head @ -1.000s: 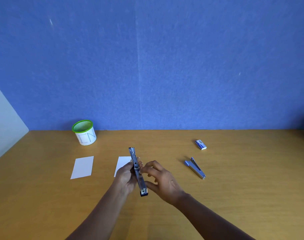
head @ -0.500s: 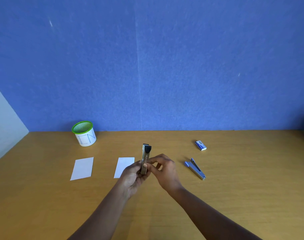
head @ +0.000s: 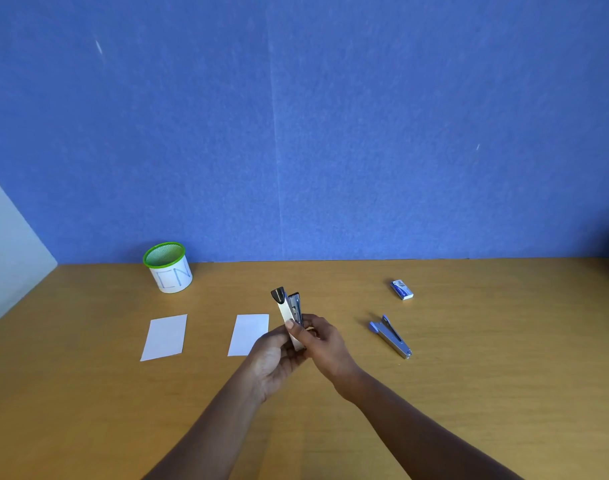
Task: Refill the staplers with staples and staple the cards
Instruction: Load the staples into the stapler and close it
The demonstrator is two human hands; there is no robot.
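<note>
Head view. At the upper left of the table (head: pixel 469 393) I see a white pot (head: pixel 171 273) with a green rim, standing close to the blue wall (head: pixel 331 133). Below it, left of centre, two white cards lie flat and apart: the left card (head: pixel 164 337) and the right card (head: pixel 249 332). At centre right a blue stapler (head: pixel 390 337) lies on the wood, slanting toward the lower right. Above it, near the wall, lies a small box of staples (head: pixel 402 289), well apart from the hands.

At frame centre both hands hold a grey stapler (head: pixel 291 315) above the table, its black-tipped end pointing up toward the wall and its two arms slightly parted at that end. The left hand (head: pixel 273 358) comes up from the bottom of the frame, palm turned rightward. Its fingers are curled round the lower half of the stapler and its thumb is pressed on the pale top face. This hand hides the lower right corner of the right card from me. The right hand (head: pixel 325 344) enters from the lower right, back of the hand toward me, its fingers bent onto the stapler's right side. I cannot make out its fingertips.
</note>
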